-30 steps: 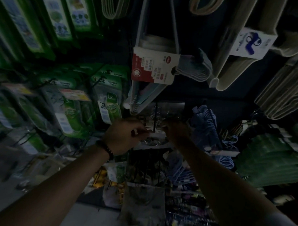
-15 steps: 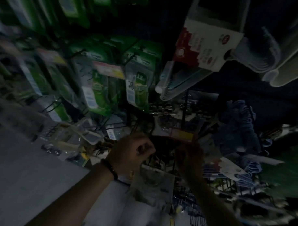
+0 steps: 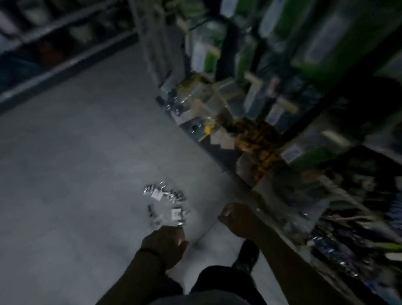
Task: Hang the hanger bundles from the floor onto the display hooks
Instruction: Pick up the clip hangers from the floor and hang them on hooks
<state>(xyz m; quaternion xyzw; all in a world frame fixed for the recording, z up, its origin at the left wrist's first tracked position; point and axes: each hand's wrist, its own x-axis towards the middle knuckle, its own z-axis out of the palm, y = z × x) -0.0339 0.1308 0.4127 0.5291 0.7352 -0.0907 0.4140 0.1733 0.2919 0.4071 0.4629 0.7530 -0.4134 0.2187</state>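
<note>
Smooth grey floor [image 3: 69,170] — crinkly clear packets [image 3: 166,206] beside left hand [image 3: 167,244], right hand [image 3: 238,219] fisted.

No text readable, white labels [image 3: 176,213] on packets [image 3: 165,195] too blurred

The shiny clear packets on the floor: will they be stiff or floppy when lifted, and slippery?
Probably floppy: the packets lie crumpled on the floor. Likely slippery, since their film glints. The small dark pieces inside may shift.

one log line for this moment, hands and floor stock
phase: floor pickup | left hand: at clear packets on floor, grip unclear | right hand: curled, empty, beside display rack
</note>
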